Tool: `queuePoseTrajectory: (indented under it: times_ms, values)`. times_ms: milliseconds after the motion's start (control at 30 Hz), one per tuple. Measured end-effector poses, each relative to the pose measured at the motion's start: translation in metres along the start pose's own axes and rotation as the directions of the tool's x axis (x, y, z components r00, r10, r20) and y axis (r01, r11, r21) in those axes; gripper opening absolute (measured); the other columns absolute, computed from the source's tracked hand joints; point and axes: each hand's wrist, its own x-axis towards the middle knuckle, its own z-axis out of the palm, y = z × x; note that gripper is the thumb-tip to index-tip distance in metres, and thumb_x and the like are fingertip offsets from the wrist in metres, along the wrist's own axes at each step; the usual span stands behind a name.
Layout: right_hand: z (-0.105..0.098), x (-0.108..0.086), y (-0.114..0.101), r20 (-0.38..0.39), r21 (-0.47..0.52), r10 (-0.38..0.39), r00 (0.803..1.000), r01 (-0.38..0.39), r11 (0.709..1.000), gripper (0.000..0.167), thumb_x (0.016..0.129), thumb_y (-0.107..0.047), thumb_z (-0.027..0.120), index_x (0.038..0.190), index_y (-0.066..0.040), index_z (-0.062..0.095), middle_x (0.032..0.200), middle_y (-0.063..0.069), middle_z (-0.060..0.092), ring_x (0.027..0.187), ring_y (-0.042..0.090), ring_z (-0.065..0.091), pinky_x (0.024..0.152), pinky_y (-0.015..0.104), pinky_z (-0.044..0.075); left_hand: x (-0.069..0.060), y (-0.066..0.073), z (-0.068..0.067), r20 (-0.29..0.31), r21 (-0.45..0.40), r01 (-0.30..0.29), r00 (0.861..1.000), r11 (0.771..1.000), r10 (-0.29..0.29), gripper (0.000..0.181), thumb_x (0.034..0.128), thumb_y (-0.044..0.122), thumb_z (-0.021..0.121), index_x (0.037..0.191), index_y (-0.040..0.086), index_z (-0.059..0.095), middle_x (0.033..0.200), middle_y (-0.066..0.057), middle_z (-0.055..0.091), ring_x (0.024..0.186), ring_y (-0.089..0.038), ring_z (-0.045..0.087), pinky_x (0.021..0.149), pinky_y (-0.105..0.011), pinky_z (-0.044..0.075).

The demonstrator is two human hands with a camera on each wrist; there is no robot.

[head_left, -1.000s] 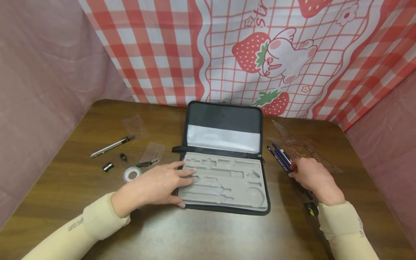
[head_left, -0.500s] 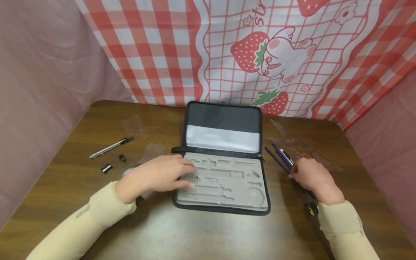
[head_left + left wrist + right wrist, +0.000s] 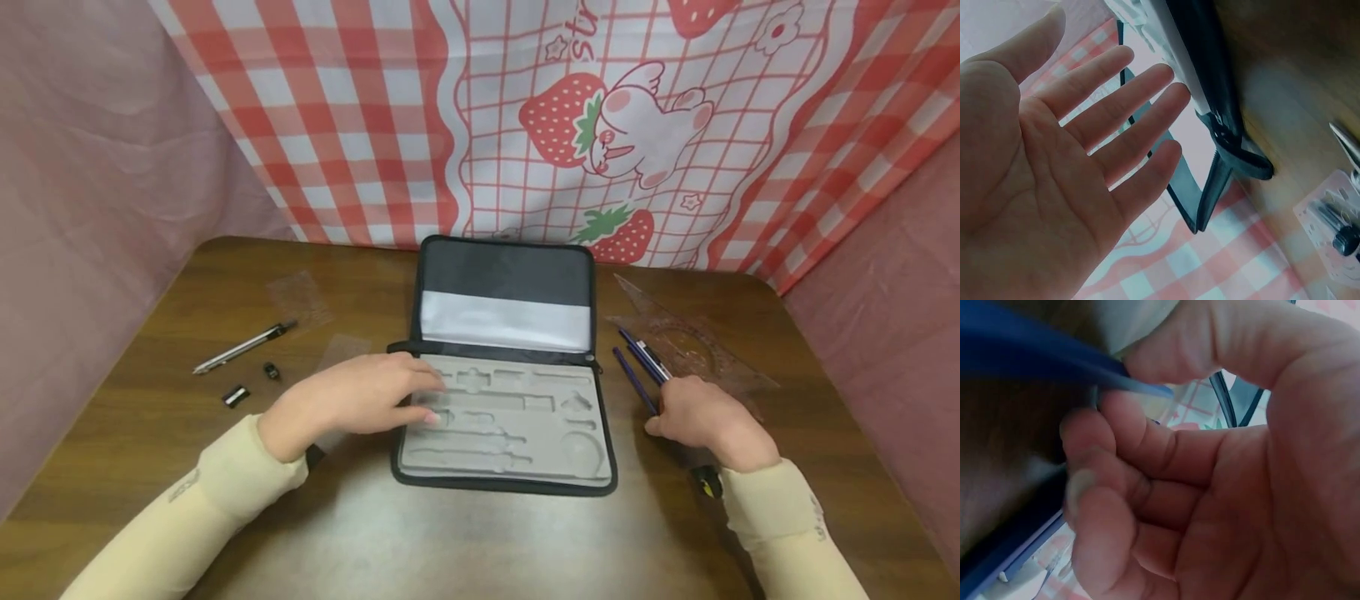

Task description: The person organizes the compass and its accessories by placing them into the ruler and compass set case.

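In the head view, a dark zip case point(image 3: 507, 292) lies open, its grey moulded foam tray point(image 3: 480, 425) showing shaped hollows. My left hand point(image 3: 345, 396) hovers at the tray's left edge, fingers spread and holding nothing; the left wrist view shows its bare palm point(image 3: 1047, 181). To the right of the case, my right hand point(image 3: 705, 417) pinches a blue pencil point(image 3: 633, 379) between thumb and forefinger. That same pencil point(image 3: 1054, 356) crosses the right wrist view, while the other fingers curl below it. More blue pencils point(image 3: 641, 354) lie beside this hand, partly hidden by it.
On the left are a silver compass point(image 3: 243, 347), a pencil sharpener point(image 3: 236, 396) and a small black piece point(image 3: 272, 371). A clear set square point(image 3: 738, 362) lies at right behind the pencils. A black and yellow object point(image 3: 707, 482) sits by the right wrist.
My left hand has lifted from flat on the tray's edge and drawn back slightly. My right hand has separated one blue pencil from the others, angling it toward the case.
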Motion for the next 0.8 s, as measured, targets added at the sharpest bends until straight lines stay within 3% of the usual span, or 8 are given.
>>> queuePoseTrajectory:
  times_ms: [233,367,467,600,700,800]
  values:
    - [-0.006,0.0,0.008,-0.073,0.053,-0.088,0.993,0.092,0.994,0.014,0.085,-0.017,0.072,0.088,-0.006,0.064,0.072,0.001,0.056,0.061,0.017,0.05,0.055,0.035,0.042,0.0,-0.005,0.0,-0.035,0.013,0.006,0.999,1.0,-0.005,0.047,0.0961,0.041,0.066,0.134,0.014,0.064,0.132,-0.002,0.062,0.121,-0.02,0.056,0.1,-0.043,0.046]
    - [-0.01,-0.005,0.01,-0.158,0.007,-0.141,0.977,0.144,0.99,0.009,0.09,-0.008,0.069,0.095,-0.003,0.065,0.079,0.002,0.06,0.066,0.017,0.054,0.06,0.039,0.047,0.001,-0.005,0.001,-0.021,0.003,0.011,1.0,1.0,-0.011,0.045,0.0955,0.036,0.068,0.134,0.013,0.063,0.13,-0.003,0.063,0.12,-0.019,0.058,0.099,-0.043,0.047]
    - [-0.014,-0.011,0.01,-0.223,-0.038,-0.133,0.966,0.128,0.991,0.005,0.09,-0.003,0.068,0.092,-0.004,0.063,0.078,0.003,0.061,0.067,0.02,0.057,0.06,0.043,0.049,0.0,-0.005,0.001,-0.008,-0.003,0.015,1.0,1.0,-0.016,0.046,0.0947,0.035,0.069,0.134,0.013,0.063,0.133,-0.003,0.062,0.123,-0.02,0.056,0.101,-0.043,0.045]
    - [-0.021,-0.019,0.007,-0.305,-0.048,-0.068,0.95,0.056,0.997,0.005,0.09,-0.001,0.065,0.094,-0.001,0.063,0.077,0.009,0.061,0.065,0.025,0.057,0.057,0.047,0.048,-0.001,-0.005,0.0,0.001,-0.009,0.032,0.999,0.999,-0.032,0.048,0.0943,0.036,0.069,0.135,0.013,0.062,0.135,-0.004,0.061,0.125,-0.02,0.055,0.102,-0.044,0.044]
    - [-0.023,-0.023,0.002,-0.392,-0.021,-0.078,0.917,0.076,0.997,0.009,0.09,-0.003,0.066,0.099,0.001,0.064,0.08,0.012,0.065,0.065,0.026,0.059,0.057,0.05,0.05,-0.001,-0.005,0.001,0.005,-0.01,0.04,0.999,0.999,-0.04,0.049,0.0942,0.036,0.07,0.136,0.013,0.062,0.136,-0.004,0.06,0.125,-0.02,0.055,0.102,-0.044,0.044]
    - [-0.018,-0.025,-0.008,-0.467,-0.008,-0.154,0.871,0.17,0.985,0.012,0.088,-0.003,0.072,0.098,0.0,0.066,0.084,0.011,0.067,0.067,0.024,0.06,0.063,0.051,0.053,0.0,-0.004,0.001,0.016,-0.015,0.05,0.999,0.999,-0.05,0.054,0.0943,0.037,0.069,0.14,0.011,0.058,0.138,-0.005,0.059,0.125,-0.021,0.055,0.103,-0.044,0.044]
